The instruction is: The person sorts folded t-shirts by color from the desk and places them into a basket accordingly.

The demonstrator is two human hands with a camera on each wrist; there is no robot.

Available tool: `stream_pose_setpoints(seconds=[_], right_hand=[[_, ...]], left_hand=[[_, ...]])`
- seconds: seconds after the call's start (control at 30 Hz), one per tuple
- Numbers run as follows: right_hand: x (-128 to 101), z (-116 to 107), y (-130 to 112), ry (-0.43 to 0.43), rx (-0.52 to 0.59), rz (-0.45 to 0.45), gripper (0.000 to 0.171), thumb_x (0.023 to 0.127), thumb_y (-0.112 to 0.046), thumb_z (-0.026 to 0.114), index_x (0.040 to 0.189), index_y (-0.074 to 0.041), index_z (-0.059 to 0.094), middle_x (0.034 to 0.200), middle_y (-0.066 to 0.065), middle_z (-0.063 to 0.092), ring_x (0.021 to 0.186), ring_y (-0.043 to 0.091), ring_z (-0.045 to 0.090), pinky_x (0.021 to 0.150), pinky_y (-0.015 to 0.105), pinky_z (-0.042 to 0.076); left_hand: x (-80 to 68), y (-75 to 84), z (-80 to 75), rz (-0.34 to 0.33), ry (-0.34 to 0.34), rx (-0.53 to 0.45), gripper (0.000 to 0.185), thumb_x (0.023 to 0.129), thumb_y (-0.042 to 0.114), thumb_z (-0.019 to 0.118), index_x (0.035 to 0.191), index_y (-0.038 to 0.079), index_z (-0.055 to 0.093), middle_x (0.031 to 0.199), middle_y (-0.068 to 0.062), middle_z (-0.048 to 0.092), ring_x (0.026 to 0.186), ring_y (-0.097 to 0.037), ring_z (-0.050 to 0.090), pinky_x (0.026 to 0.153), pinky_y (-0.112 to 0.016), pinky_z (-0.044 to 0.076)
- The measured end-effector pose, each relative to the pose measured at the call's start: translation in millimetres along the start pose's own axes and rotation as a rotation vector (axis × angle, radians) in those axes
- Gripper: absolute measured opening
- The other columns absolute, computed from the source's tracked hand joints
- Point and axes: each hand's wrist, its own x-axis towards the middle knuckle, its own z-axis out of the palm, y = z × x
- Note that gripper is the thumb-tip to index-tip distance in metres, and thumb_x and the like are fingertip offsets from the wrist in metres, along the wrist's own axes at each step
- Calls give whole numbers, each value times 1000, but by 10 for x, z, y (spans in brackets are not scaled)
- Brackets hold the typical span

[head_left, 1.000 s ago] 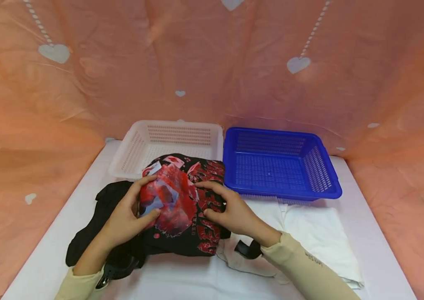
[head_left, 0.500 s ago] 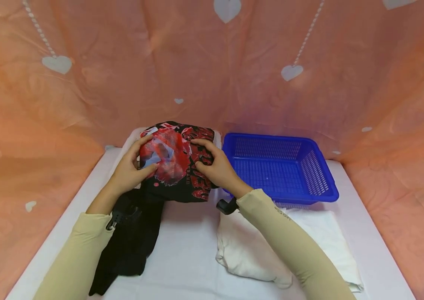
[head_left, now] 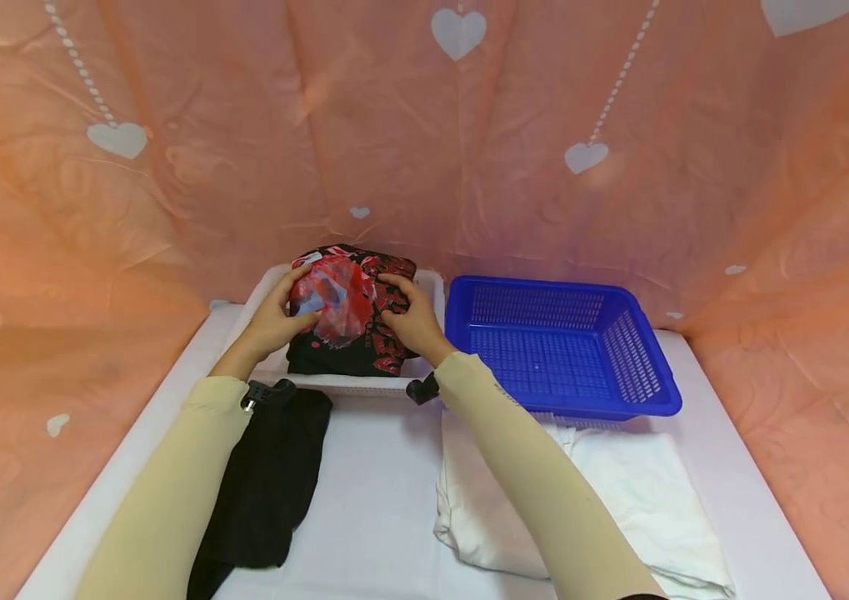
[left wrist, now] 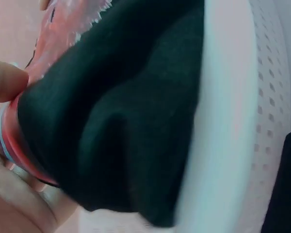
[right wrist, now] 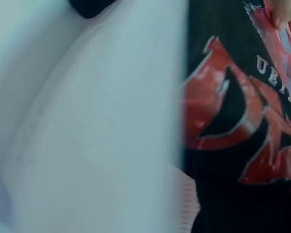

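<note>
A folded black T-shirt [head_left: 342, 358] with a large red print lies within the rim of the white basket [head_left: 364, 382] in the head view. My left hand [head_left: 272, 323] grips its left side, thumb on top; in the left wrist view the fingers [left wrist: 19, 194] wrap under the folded edge. On the right side my right hand [head_left: 418, 323] holds the shirt, thumb and fingertips pressed on the print. Black cloth hangs in loose folds beside the basket rim [left wrist: 223, 116] in the left wrist view. The right wrist view shows the red lettering [right wrist: 213, 107] close to the rim.
A blue basket [head_left: 562, 412] stands right of the white one. Black folded cloth [head_left: 274, 492] lies on the white table [head_left: 372, 517] at front left, partly under the left forearm. White folded clothes [head_left: 649, 492] lie at front right. An orange curtain [head_left: 244, 167] hangs behind.
Both hands have carried the black T-shirt forward from over the near table and lowered it into the white basket. The black cloth at front left is now more exposed.
</note>
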Motion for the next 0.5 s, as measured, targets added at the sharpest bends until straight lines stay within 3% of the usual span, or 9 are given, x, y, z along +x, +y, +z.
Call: stream_pose_setpoints(seconds=[0.1,0.33,0.5], right_hand=[[2,84,112,26,-29,42,63,82,8,60,138,-21,53,134,9,55,99,15,54,72,24,45],[-36,214,266,3,-126,166,63,85,2,63,140,-24,49,146,10,46,57,12,41,57,23,38],[-40,246,316,-31,-151,202,67,84,1,65,142,-25,46,146,9,45,48,10,36,56,23,39]], left_hand=[[41,-142,46,-42,1,-15,81,87,-2,62,154,11,19,154,-24,24,131,-41,37,100,-53,41],[42,-327,110,-118,-15,30,79,87,1,61,153,10,20,153,-27,25,133,-45,34,104,-58,37],[31,-415,134,-130,-18,66,77,87,3,62,153,9,21,153,-28,26,135,-45,33,108,-58,32]])
